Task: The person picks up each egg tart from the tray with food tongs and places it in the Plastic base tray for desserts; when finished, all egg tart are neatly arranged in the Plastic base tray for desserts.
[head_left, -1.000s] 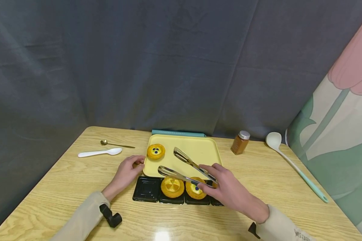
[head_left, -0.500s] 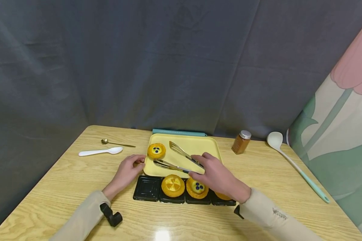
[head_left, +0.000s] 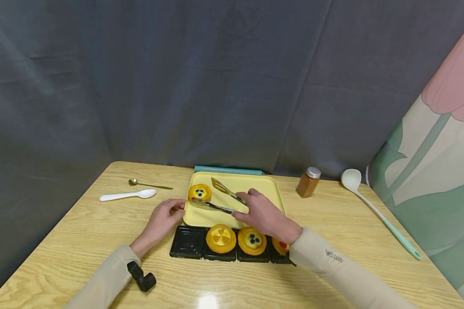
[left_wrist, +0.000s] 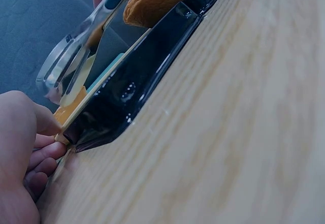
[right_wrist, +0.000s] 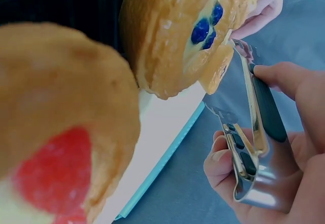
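Observation:
My right hand (head_left: pixel 264 216) holds metal tongs (head_left: pixel 229 192) with dark grip pads, their arms spread apart. One tong tip overlaps the near edge of a blueberry-topped tart (head_left: pixel 199 192) in the head view; contact is unclear. The other tip stands to the tart's right. This tart sits at the left end of a pale yellow tray (head_left: pixel 255 182). At the tray's left edge, my left hand (head_left: pixel 164 221) pinches the rim between thumb and fingers, seen closely in the left wrist view.
A black compartment container (head_left: pixel 187 242) lies before the tray, its leftmost compartment bare. It bears a yellow-wedge tart (head_left: pixel 221 238), a blueberry tart (head_left: pixel 252 241) and a red-topped tart (head_left: pixel 281 245). Around are a white spoon (head_left: pixel 127 195), a small gold spoon (head_left: pixel 152 186), a jar (head_left: pixel 308 182) and a ladle (head_left: pixel 379 212).
My right hand has carried the spread tongs leftward and away from me, from above the container to the tart on the tray. The left hand has stayed at the tray's edge.

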A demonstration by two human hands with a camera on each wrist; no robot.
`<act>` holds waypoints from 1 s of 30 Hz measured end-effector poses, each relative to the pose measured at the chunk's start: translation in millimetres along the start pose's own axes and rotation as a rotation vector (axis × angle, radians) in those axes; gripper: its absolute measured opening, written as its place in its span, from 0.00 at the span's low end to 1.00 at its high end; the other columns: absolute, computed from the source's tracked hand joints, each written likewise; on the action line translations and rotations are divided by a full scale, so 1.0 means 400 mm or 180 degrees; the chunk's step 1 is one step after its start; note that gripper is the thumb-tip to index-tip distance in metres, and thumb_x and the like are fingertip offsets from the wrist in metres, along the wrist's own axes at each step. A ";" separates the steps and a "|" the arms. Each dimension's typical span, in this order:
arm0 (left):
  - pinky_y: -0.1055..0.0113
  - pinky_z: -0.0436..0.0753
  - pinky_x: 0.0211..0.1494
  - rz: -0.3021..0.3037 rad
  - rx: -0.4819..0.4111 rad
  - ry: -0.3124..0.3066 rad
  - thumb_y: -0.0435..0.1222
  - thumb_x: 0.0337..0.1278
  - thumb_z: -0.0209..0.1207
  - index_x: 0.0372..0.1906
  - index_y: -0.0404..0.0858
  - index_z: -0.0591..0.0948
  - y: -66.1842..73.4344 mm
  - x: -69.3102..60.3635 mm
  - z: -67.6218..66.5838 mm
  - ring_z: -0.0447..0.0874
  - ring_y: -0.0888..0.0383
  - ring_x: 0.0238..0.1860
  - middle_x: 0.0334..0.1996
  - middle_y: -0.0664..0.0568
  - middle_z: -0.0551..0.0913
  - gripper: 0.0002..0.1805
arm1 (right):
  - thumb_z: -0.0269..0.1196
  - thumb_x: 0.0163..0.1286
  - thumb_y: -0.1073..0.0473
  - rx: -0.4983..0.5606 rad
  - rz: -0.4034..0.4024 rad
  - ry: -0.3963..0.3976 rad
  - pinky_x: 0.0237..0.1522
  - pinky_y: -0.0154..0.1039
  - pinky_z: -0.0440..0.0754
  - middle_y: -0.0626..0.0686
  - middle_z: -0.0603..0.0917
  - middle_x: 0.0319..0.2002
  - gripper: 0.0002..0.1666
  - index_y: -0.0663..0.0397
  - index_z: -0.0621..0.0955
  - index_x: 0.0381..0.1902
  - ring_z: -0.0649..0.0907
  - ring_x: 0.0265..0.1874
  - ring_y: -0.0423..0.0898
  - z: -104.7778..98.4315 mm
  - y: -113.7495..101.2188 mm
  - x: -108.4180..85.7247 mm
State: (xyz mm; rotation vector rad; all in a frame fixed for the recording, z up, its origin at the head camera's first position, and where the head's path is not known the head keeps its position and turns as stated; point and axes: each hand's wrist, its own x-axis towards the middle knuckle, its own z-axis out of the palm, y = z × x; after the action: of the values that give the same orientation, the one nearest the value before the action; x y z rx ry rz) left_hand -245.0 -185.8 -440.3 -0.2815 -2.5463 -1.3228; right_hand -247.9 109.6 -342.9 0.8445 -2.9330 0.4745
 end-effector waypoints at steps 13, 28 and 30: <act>0.53 0.75 0.53 0.0034 0.0045 0.0010 0.30 0.63 0.60 0.58 0.30 0.82 -0.002 0.001 -0.001 0.77 0.50 0.47 0.45 0.47 0.83 0.19 | 0.68 0.69 0.48 -0.0075 -0.0104 -0.0078 0.41 0.41 0.80 0.58 0.80 0.46 0.33 0.62 0.78 0.64 0.77 0.33 0.46 0.017 -0.008 0.029; 0.53 0.74 0.53 0.0021 0.0055 0.0013 0.30 0.63 0.60 0.58 0.29 0.82 0.003 -0.001 -0.002 0.77 0.50 0.48 0.45 0.47 0.83 0.19 | 0.67 0.71 0.53 -0.0169 -0.0299 -0.0102 0.35 0.38 0.79 0.57 0.78 0.41 0.29 0.66 0.78 0.63 0.75 0.30 0.46 0.028 -0.021 0.037; 0.53 0.74 0.53 0.0030 0.0054 0.0018 0.30 0.63 0.60 0.58 0.29 0.82 0.002 -0.001 -0.002 0.77 0.50 0.48 0.45 0.47 0.83 0.19 | 0.67 0.71 0.53 -0.0189 -0.0320 -0.0106 0.34 0.37 0.79 0.58 0.78 0.42 0.29 0.66 0.78 0.63 0.75 0.31 0.46 0.028 -0.020 0.036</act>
State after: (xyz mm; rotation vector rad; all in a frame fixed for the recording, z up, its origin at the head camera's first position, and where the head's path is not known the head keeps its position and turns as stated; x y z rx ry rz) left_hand -244.2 -186.0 -439.3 -0.2856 -2.5472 -1.2963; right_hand -255.5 92.2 -349.5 0.9958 -2.9007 0.3685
